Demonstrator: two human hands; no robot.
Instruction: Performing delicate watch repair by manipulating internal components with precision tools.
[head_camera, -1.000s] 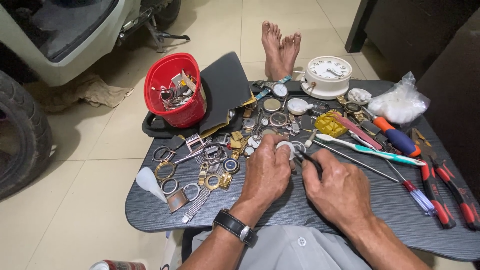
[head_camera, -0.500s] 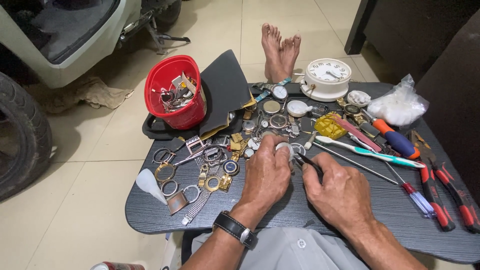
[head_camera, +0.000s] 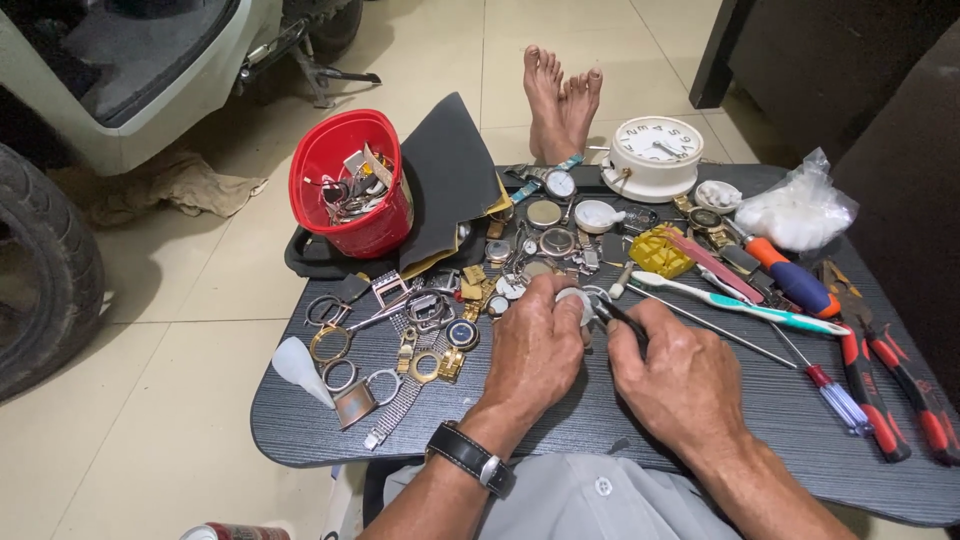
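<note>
Standing right next to the person here, and closest to me are both forearms coming in over the near edge of the dark wood-grain table (head_camera: 560, 440), a black strap watch on the left wrist. The left hand (head_camera: 535, 350) is curled shut around a small round watch case (head_camera: 575, 297), silvery-white, only its top edge peeking out above the fingers. The right hand (head_camera: 680, 375) is closed in a pinch on a thin dark tool (head_camera: 622, 316), whose tip points at the case, so the case sits just left of the right hand's fingertips and tucked inside the left one's grip. Can't tell exactly what the tool is, too small and dark.

Left of the left hand there's a mess of watch parts (head_camera: 420, 340): rings, gold buckles, bits of metal bracelet, plus a little white funnel-looking thing (head_camera: 300, 368) further out. Right of the right hand lie a white and teal toothbrush (head_camera: 740, 303), a screwdriver with a red and clear handle (head_camera: 835, 395) and red-handled pliers (head_camera: 880, 400) near the table edge.

Just beyond the hands, more loose watch faces and a yellow plastic piece (head_camera: 658, 252). Further back left, a red bucket (head_camera: 350, 185) full of scraps beside a black sheet (head_camera: 450, 170). Back right, a white alarm clock (head_camera: 655, 157) and a clear bag of white stuff (head_camera: 798, 212). Past the table, bare feet (head_camera: 560, 95) on the tiled floor and part of a scooter (head_camera: 130, 80) at far left.
</note>
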